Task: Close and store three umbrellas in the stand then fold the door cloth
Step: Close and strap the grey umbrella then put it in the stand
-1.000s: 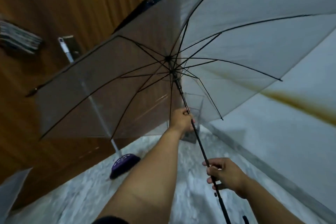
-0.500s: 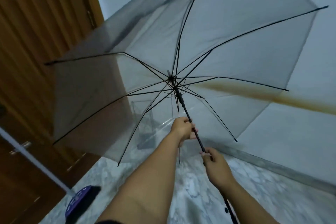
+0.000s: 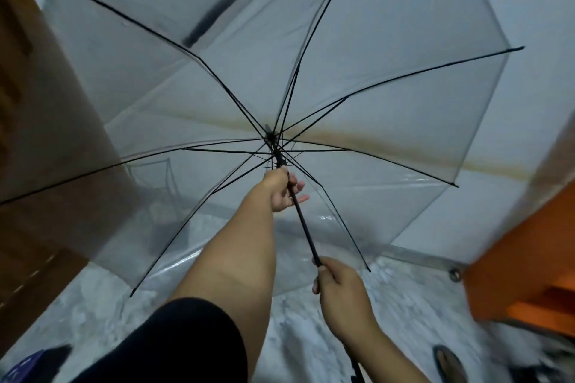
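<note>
The person holds the open transparent umbrella point(image 3: 280, 71): left hand point(image 3: 281, 193) grips the shaft point(image 3: 306, 233) just below the runner, right hand point(image 3: 340, 292) grips lower. Closing seems in hand; next, the runner probably must slide down.

Open umbrella point(image 3: 357, 50) overhead in front, stand point(image 3: 155, 177) behind its canopy at left, floor point(image 3: 404, 314) below

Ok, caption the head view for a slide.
Left hand near the runner and right hand lower on the shaft of an open transparent umbrella.
</note>
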